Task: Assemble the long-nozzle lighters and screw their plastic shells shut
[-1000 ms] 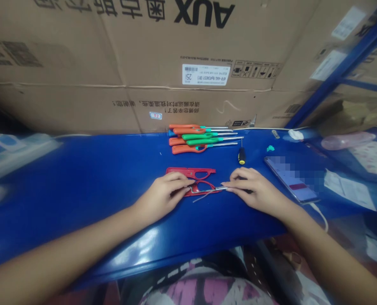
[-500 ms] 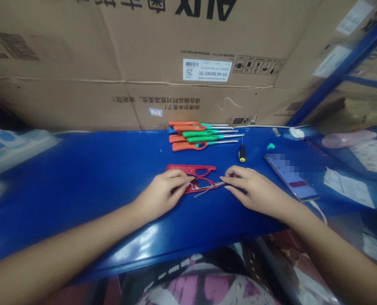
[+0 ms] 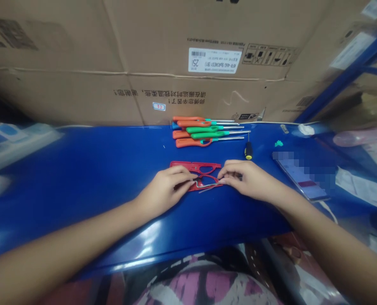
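An opened red lighter lies in two halves on the blue table. The far casing half [image 3: 179,164] is bare, while the near casing half [image 3: 193,186] sits between my hands with a thin pale wire [image 3: 207,185] along it. My left hand [image 3: 171,184] is closed in a pinch at the rear of the near half, on a small black part [image 3: 195,178]. My right hand [image 3: 244,180] pinches the front end of this half, where the wire runs under my fingertips. The fingers hide the metal tube there. A thin grey strip [image 3: 205,191] lies along the near edge.
Several orange and green long-necked lighters [image 3: 204,131] lie stacked behind the casing. Beside them is a black and yellow screwdriver [image 3: 248,151]. A phone [image 3: 299,176] with a white cable lies right. A large cardboard box [image 3: 163,42] stands along the back.
My right hand has moved in and closed its fingers on the front end of the near half. My left hand keeps its pinch. The view has shifted slightly.
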`<state>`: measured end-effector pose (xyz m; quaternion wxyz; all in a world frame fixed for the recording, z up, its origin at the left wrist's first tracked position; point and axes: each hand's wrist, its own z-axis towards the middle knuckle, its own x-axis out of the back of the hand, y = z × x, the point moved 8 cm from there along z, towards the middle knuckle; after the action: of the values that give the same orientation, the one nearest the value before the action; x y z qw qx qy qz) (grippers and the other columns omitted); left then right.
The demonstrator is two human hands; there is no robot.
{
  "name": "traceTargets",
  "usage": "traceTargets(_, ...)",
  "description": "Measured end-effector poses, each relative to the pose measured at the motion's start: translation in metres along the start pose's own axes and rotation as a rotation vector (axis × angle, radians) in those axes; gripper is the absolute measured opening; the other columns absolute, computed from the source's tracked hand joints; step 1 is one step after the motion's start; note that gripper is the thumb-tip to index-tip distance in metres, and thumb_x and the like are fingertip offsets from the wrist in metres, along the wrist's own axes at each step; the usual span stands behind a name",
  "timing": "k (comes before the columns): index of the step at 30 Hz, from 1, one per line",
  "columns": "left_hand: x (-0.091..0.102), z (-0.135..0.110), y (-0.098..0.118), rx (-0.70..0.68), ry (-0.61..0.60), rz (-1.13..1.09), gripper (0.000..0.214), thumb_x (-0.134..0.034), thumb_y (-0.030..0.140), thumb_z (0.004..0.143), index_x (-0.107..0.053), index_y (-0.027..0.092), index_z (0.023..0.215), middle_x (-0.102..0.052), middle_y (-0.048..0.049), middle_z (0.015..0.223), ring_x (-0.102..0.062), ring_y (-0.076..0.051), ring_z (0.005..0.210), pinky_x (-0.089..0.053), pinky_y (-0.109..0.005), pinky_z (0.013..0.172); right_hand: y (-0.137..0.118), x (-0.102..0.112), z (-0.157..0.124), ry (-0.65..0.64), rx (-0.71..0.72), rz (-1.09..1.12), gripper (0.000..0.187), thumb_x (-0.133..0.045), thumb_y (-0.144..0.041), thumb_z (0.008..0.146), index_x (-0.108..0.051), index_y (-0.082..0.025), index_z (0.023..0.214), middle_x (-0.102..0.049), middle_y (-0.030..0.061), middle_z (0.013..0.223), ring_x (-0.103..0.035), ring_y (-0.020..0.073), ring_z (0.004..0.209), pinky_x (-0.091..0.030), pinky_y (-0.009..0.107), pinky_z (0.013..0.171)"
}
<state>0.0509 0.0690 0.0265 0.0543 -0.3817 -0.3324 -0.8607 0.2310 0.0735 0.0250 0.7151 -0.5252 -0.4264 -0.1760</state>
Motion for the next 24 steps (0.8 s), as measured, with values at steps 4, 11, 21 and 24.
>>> traceTargets(4, 0.002, 0.0, -0.003, 0.031, 0.018, 0.002, 0.02, -0.059, 0.018, 0.095, -0.074, 0.017, 0.109, -0.072, -0.0064, 0.096, -0.069, -0.016, 0.084, -0.058, -0.029, 0.079, -0.011, 0.0, -0.005, -0.004, 0.088, -0.011, 0.013, -0.058, -0.02, 0.092, -0.069, -0.02, 0.099, -0.062, 0.0041, 0.092, -0.056, 0.0116, 0.068, -0.047, 0.025, 0.063)
traceTargets(11, 0.004, -0.001, -0.002, 0.025, 0.034, 0.015, 0.018, -0.06, 0.018, 0.094, -0.074, 0.017, 0.106, -0.072, -0.0061, 0.096, -0.069, -0.016, 0.085, -0.058, -0.029, 0.08, -0.033, -0.014, -0.013, -0.039, 0.242, -0.254, 0.011, -0.059, -0.027, 0.094, -0.066, -0.025, 0.102, -0.061, 0.0047, 0.113, -0.061, 0.015, 0.086, -0.047, 0.026, 0.07)
traceTargets(21, 0.008, -0.002, 0.004, 0.03, 0.072, -0.025, 0.013, -0.064, 0.017, 0.092, -0.074, 0.016, 0.099, -0.073, -0.0043, 0.093, -0.069, -0.014, 0.081, -0.056, -0.024, 0.077, -0.024, -0.011, -0.015, 0.112, 0.118, -0.156, 0.007, -0.055, -0.021, 0.092, -0.061, -0.021, 0.096, -0.065, -0.0007, 0.079, -0.055, 0.0095, 0.057, -0.041, 0.023, 0.056)
traceTargets(24, 0.009, -0.003, 0.006, 0.031, 0.091, -0.044, 0.013, -0.064, 0.017, 0.092, -0.075, 0.017, 0.1, -0.073, -0.0043, 0.093, -0.068, -0.013, 0.082, -0.056, -0.024, 0.076, -0.018, -0.01, -0.013, 0.148, 0.039, -0.047, 0.009, -0.056, -0.017, 0.087, -0.059, -0.021, 0.095, -0.056, -0.0053, 0.063, -0.049, 0.0081, 0.048, -0.04, 0.021, 0.053)
